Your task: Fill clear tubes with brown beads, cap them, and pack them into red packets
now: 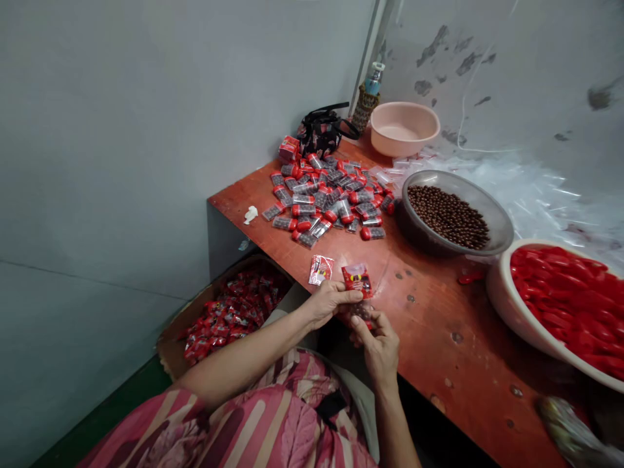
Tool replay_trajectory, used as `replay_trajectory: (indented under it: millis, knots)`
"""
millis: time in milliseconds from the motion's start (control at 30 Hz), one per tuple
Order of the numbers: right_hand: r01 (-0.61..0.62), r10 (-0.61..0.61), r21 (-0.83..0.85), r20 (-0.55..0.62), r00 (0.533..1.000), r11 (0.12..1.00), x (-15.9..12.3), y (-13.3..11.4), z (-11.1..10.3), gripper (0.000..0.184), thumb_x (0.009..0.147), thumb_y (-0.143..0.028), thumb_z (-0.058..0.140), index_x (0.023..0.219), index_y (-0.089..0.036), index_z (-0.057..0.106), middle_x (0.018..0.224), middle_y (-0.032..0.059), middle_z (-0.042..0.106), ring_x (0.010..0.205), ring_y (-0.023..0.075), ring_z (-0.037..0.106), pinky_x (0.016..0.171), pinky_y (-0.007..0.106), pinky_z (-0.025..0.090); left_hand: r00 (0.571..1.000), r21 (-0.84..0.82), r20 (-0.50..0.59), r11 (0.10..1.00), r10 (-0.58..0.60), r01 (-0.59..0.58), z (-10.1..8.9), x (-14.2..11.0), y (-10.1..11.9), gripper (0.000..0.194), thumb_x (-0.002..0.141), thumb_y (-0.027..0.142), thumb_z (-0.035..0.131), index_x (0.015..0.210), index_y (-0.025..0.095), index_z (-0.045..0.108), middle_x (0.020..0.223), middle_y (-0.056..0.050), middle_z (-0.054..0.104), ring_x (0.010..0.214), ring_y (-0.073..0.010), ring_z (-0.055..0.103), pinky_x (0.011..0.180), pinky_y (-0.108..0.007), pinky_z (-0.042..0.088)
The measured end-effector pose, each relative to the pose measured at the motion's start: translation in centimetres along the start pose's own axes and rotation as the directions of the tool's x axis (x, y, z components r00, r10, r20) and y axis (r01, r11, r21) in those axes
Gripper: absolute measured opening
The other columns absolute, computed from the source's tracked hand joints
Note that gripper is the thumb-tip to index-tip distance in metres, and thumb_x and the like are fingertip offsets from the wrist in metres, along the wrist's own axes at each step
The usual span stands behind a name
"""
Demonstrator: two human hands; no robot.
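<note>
As a left-hand grip (331, 303) pinches the top of a red-printed sachet (356, 280) and a right-hand grip (375, 344) closes beneath it at centre frame, a grey bowl of brown beads (502, 224) sits within reach at right on the red table (439, 338).

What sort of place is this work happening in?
Probably a small, makeshift packing room rather than a factory: stained bare walls, a worn red-painted bench heaped with red-capped clear tubes, a bowl of brown balls, a basin of red caps, and a cardboard carton of packets.
</note>
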State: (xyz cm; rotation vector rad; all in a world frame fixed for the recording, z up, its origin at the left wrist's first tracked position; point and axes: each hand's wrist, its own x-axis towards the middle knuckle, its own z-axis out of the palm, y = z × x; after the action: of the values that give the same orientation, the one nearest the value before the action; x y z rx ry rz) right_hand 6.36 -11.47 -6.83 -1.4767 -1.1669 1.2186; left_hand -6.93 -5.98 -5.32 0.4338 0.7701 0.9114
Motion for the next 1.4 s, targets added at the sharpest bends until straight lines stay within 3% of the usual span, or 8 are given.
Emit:
replay_trajectory:
  millis: [267, 567, 867, 1033, 1133, 1233, 1300, 1400]
  knots:
    - [-0.057, 0.045, 0.190, 0.066, 0.997, 0.980, 0.5, 0.0, -0.3, 0.022, 0.070, -0.034, 0.066, 0.077, -0.018, 0.053, 0.053, -0.0041, 0.057, 0.038, 0.0072, 0.046, 0.037, 0.018, 0.037, 0.994, 0.202, 0.099, 0.979, -0.042, 0.021, -0.4, -0.2, -0.3, 0.032, 0.057, 0.035, 0.075, 0.072, 0.008, 0.067, 0.058, -0.005, 0.064, 0.047, -0.0127, 0.057, 0.051, -0.024, 0.045]
    - [0.081, -0.055, 0.189, -0.143, 0.988, 0.979, 0.5, 0.5, 0.5, 0.043, 0.064, -0.027, 0.071, 0.102, -0.020, 0.052, 0.088, 0.0029, 0.064, 0.071, 0.0143, 0.062, 0.060, 0.026, 0.052, 0.996, -0.097, -0.066, 0.993, 0.067, -0.073, 0.5, -0.3, -0.8, 0.027, 0.062, 0.029, 0.072, 0.074, 0.006, 0.065, 0.068, -0.009, 0.067, 0.060, -0.0152, 0.062, 0.064, -0.026, 0.049]
    - [0.040, 0.035, 0.374, -0.192, 0.981, 0.927, 0.6, 1.2, 0.7, 0.022, 0.069, -0.030, 0.068, 0.081, -0.016, 0.056, 0.066, -0.0009, 0.060, 0.053, 0.0116, 0.058, 0.052, 0.026, 0.048, 0.998, 0.038, -0.022, 0.998, 0.051, -0.050, 1.3, -0.6, -1.6, 0.036, 0.060, 0.038, 0.072, 0.072, 0.005, 0.065, 0.057, -0.006, 0.062, 0.042, -0.0116, 0.053, 0.045, -0.025, 0.044]
    - [0.097, -0.072, 0.151, -0.163, 0.984, 0.984, 0.7, 1.5, 0.0, 0.024, 0.074, -0.033, 0.062, 0.090, -0.018, 0.055, 0.074, 0.0016, 0.062, 0.058, 0.0129, 0.058, 0.056, 0.028, 0.049, 0.998, -0.041, -0.001, 0.997, 0.066, -0.066, 1.2, -0.8, -2.0, 0.031, 0.063, 0.035, 0.070, 0.071, 0.006, 0.066, 0.061, -0.007, 0.062, 0.051, -0.0115, 0.056, 0.052, -0.024, 0.045]
    - [0.317, -0.336, -0.201, -0.063, 0.940, 0.927, 1.3, 0.8, -1.3, 0.053, 0.065, -0.036, 0.070, 0.111, -0.020, 0.051, 0.112, 0.0108, 0.056, 0.097, 0.0247, 0.056, 0.082, 0.043, 0.046, 1.000, -0.020, -0.012, 1.000, 0.019, -0.019, 1.0, -1.0, -1.5, 0.027, 0.062, 0.030, 0.072, 0.075, 0.007, 0.068, 0.069, -0.009, 0.066, 0.059, -0.0122, 0.059, 0.054, -0.021, 0.044]
    - [0.558, -0.529, -0.397, 0.192, 0.827, 0.729, 2.5, -0.8, -2.6, 0.088, 0.057, -0.036, 0.076, 0.132, -0.024, 0.031, 0.142, 0.0129, 0.025, 0.128, 0.0320, 0.026, 0.100, 0.053, 0.026, 0.997, 0.058, 0.035, 0.996, -0.073, 0.071, 0.9, -1.2, -1.0, 0.022, 0.059, 0.027, 0.074, 0.069, 0.008, 0.068, 0.063, -0.006, 0.065, 0.051, -0.0093, 0.056, 0.046, -0.017, 0.039]
    - [0.626, -0.505, -0.388, 0.375, 0.777, 0.676, 3.2, -1.8, -3.3, 0.099, 0.058, -0.036, 0.075, 0.138, -0.025, 0.018, 0.146, 0.0110, 0.016, 0.131, 0.0311, 0.018, 0.103, 0.052, 0.022, 0.991, 0.091, 0.062, 0.990, -0.117, 0.111, 1.0, -1.4, -0.9, 0.021, 0.059, 0.027, 0.074, 0.064, 0.008, 0.067, 0.057, -0.004, 0.062, 0.044, -0.0074, 0.052, 0.042, -0.017, 0.036]
    - [0.612, -0.395, -0.353, 0.521, 0.757, 0.708, 3.9, -2.4, -3.8, 0.095, 0.062, -0.036, 0.073, 0.139, -0.026, 0.017, 0.141, 0.0099, 0.028, 0.128, 0.0288, 0.028, 0.103, 0.047, 0.027, 0.983, 0.103, 0.093, 0.983, -0.158, 0.148, 1.2, -1.7, -1.1, 0.020, 0.059, 0.027, 0.074, 0.062, 0.008, 0.066, 0.051, -0.002, 0.059, 0.040, -0.0063, 0.049, 0.043, -0.018, 0.037]
